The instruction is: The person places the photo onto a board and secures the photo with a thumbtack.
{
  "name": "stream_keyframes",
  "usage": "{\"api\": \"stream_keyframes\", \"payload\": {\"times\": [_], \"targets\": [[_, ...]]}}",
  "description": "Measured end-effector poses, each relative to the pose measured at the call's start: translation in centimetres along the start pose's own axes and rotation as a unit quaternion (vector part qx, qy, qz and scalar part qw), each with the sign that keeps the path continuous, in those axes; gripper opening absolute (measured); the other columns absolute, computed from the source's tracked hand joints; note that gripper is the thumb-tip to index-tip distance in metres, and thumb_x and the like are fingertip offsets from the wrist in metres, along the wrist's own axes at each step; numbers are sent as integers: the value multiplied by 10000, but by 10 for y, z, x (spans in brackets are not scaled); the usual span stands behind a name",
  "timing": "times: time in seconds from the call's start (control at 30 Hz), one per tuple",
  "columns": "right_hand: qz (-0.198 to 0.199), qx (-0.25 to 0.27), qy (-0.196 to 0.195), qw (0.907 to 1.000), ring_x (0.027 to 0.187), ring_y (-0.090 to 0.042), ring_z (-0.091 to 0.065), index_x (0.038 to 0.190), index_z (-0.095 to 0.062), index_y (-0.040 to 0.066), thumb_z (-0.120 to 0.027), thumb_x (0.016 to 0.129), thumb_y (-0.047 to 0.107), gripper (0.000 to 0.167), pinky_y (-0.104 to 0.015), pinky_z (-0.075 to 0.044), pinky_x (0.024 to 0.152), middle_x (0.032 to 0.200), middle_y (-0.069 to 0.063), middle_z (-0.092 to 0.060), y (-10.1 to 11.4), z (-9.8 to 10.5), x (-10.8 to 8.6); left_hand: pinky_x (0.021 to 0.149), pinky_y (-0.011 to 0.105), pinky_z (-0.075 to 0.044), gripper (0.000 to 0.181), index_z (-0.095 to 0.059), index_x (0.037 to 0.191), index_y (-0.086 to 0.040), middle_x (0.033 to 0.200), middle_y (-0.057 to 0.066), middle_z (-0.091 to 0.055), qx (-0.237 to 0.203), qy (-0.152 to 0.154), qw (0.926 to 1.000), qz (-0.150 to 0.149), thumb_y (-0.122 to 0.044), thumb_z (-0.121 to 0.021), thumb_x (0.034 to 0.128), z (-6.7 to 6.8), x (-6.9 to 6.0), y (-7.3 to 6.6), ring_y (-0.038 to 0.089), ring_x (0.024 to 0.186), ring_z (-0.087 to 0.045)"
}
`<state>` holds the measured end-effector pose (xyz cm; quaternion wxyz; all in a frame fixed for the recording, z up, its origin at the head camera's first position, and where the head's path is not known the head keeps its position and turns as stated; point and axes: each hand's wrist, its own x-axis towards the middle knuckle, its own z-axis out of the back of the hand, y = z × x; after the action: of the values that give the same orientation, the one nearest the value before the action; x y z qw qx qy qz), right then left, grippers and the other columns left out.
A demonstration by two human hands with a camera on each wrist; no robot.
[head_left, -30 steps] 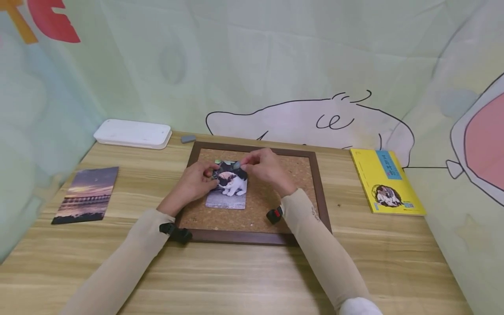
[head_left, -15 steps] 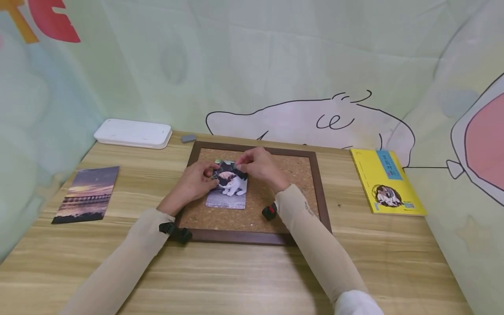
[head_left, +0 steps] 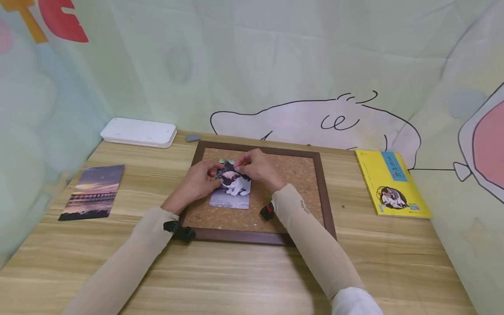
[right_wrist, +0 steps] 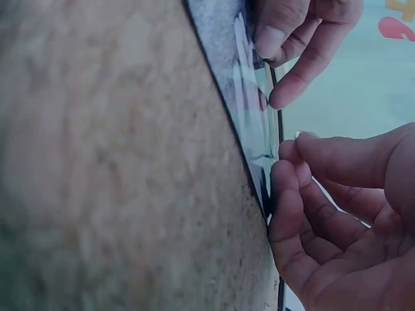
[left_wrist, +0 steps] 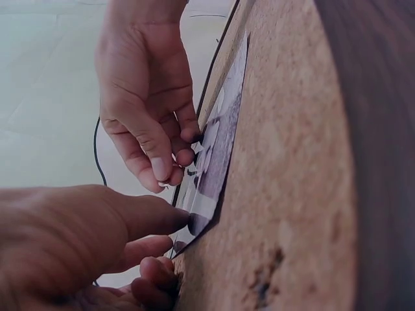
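Observation:
A cat photo point(head_left: 232, 200) lies on the cork of a brown-framed board point(head_left: 252, 236). At its upper left edge, the thumb and fingers of my left hand point(head_left: 197, 180) press on the print, as the left wrist view shows with the left hand point(left_wrist: 71, 233) in front. Over the photo's top edge, my right hand point(head_left: 260, 169) pinches a tiny whitish item point(right_wrist: 298, 135) between thumb and index finger. Other fingertips of the right hand point(right_wrist: 353, 214) touch the photo's edge. The tiny item is too small to identify.
A sunset photo point(head_left: 92, 192) lies to the left on the table point(head_left: 236, 280). Behind are a white case point(head_left: 138, 131) and a grey block point(head_left: 192, 138). The yellow book point(head_left: 393, 183) lies at the right, and a printed curtain point(head_left: 275, 57) surrounds the table.
The right hand has moved a little left along the photo's top edge. My left hand keeps its place on the photo, and the head view has shifted slightly.

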<state>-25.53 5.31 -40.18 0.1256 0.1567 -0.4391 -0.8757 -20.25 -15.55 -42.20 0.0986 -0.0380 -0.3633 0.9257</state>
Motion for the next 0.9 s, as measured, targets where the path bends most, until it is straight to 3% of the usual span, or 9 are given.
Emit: {"api": "stream_keyframes", "payload": {"times": [0.3, 0.6, 0.9], "targets": [[6, -173, -58, 9998, 792, -136, -563, 976, -800, 52, -737, 988, 84, 71, -228, -447, 664, 867, -2, -673, -2, -1, 4, 766, 292, -444, 403, -688, 1327, 19, 1023, 140, -615, -17, -45, 10000, -41, -79, -743, 940, -1, 1, 0, 186, 831, -580], [-161, -529, -12, 9985, 828, -141, -559, 989, -818, 68, -755, 968, 101, 74, -227, -435, 650, 985, -32, -721, 0, -2, 8, 737, 290, -434, 402, -691, 1329, 14, 1006, 132, -600, 11, -23, 10000, 5, -87, -745, 943, 0, -1, 0, 165, 790, -558], [-317, -728, -174, 9967, 853, -138, -568, 987, -833, 80, -773, 954, 104, 72, -227, -438, 681, 991, -26, -742, 2, -1, 12, 730, 292, -428, 400, -687, 1335, 11, 996, 122, -592, -7, 20, 10000, -19, -93, -746, 953, 0, 1, 0, 177, 804, -546]]}}
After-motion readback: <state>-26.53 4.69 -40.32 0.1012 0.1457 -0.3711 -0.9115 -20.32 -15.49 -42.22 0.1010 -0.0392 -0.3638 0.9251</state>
